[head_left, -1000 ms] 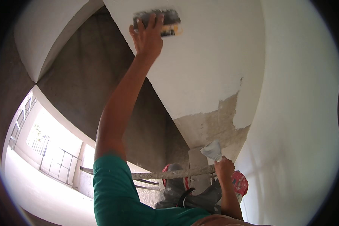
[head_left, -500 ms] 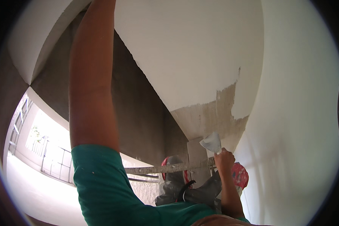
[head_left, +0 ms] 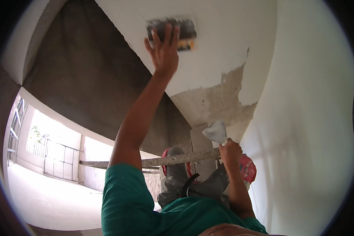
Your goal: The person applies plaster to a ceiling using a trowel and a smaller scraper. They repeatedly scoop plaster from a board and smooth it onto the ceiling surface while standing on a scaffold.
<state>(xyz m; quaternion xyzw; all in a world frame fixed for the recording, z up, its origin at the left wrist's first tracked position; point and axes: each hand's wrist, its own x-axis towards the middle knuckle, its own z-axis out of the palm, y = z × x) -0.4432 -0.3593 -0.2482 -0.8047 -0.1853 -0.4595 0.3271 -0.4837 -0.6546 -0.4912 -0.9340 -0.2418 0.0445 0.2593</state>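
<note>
My left hand [head_left: 165,54] is raised high, its fingers spread over the back of a dark rectangular filling blade [head_left: 187,28] with a yellow patch. The blade lies flat against the smooth white coating on the wall [head_left: 224,35] and is slightly blurred. Low on the right, my right hand [head_left: 231,151] is closed round the handle of a putty knife [head_left: 215,132]. Its broad blade, smeared white, points up and left. Below the white coat a bare grey-brown patch [head_left: 208,102] shows, with a ragged edge.
A paint-splashed bar [head_left: 173,159] crosses in front of my legs, near red cloth [head_left: 247,169]. A dark grey unpainted surface [head_left: 78,67] runs along the left of the white area. Smooth white wall [head_left: 303,118] curves up on the right. Far left, railings [head_left: 63,157] stand in a bright opening.
My left arm has come down and to the right, bringing the hand and filling blade into view on the white surface. The right hand still holds the putty knife, slightly higher in view.
</note>
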